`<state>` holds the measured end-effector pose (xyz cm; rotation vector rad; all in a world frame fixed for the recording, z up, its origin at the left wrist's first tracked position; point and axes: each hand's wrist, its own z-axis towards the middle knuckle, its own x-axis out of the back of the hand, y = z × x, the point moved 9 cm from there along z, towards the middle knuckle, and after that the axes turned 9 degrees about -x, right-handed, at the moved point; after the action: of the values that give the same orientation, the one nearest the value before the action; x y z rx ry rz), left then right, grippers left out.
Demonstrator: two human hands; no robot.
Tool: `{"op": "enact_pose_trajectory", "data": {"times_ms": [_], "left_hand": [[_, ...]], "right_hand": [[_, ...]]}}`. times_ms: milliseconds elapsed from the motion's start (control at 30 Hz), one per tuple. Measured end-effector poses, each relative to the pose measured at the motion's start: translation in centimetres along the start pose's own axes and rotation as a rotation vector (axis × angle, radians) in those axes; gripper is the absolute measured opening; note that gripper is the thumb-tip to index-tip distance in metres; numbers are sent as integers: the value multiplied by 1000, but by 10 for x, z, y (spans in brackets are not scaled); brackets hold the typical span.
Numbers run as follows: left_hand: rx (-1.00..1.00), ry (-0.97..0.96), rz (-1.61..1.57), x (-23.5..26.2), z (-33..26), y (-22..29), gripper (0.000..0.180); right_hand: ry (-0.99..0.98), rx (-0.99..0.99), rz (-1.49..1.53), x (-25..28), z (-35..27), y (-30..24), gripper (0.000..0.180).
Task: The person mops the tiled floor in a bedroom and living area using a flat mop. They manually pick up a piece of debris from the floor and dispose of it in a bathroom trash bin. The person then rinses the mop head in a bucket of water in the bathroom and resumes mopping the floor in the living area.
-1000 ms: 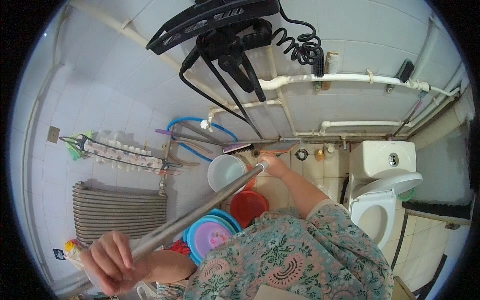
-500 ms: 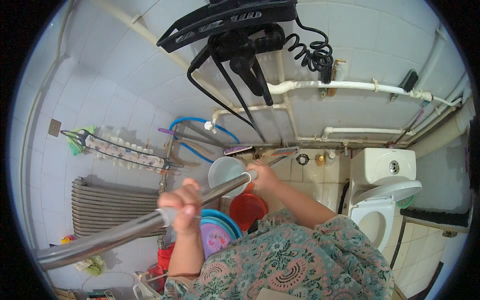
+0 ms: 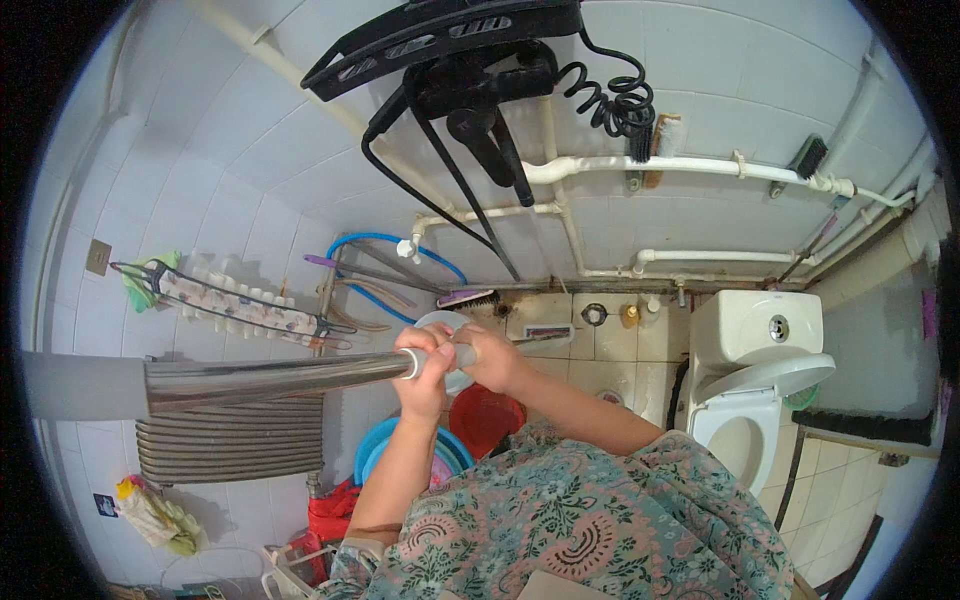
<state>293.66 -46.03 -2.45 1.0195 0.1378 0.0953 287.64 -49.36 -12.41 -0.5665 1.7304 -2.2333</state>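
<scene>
A long mop with a shiny metal handle crosses the view from the left edge, almost level. My left hand is wrapped round the handle by a white collar. Right beside it, nearly touching, my right hand grips the same handle farther along. Beyond the right hand, the mop's narrow rectangular head rests on the tiled floor near the far wall; its details are too small to tell. Behind my hands stands a pale bucket, partly hidden. A red basin sits just below the right forearm.
Blue basins stand beside my left forearm. To the right is a white toilet with its lid raised. A ribbed radiator is on the left wall. Black equipment with a coiled cord hangs overhead. Small bottles stand by the far wall.
My left hand has slid along the handle toward my right hand, closing the gap. The handle's near end has swung up to nearly level, and the mop head has come slightly nearer and left.
</scene>
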Motion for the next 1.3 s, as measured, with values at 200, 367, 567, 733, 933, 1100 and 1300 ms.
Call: {"op": "enact_pose_trajectory", "data": {"times_ms": [200, 367, 567, 733, 933, 1100, 1300], "left_hand": [[-11, 18, 44, 12, -15, -4, 19], [-100, -203, 24, -8, -21, 16, 20], [-3, 237, -136, 48, 6, 61, 20], [-472, 62, 9, 34, 18, 213, 20], [-589, 9, -206, 26, 20, 280, 22], [-547, -82, -297, 0, 27, 263, 25], [-556, -208, -317, -21, 28, 250, 25]], "right_hand": [[21, 17, 28, -20, -12, 11, 21], [-215, -202, -2, -45, -52, 164, 34], [-173, -274, -232, -45, -41, 170, 30], [-57, -179, 409, 9, -24, 142, 24], [67, -52, -279, 21, 9, 189, 22], [259, -43, -199, 34, 8, 166, 19], [427, -117, -355, 61, -8, 164, 24]]}}
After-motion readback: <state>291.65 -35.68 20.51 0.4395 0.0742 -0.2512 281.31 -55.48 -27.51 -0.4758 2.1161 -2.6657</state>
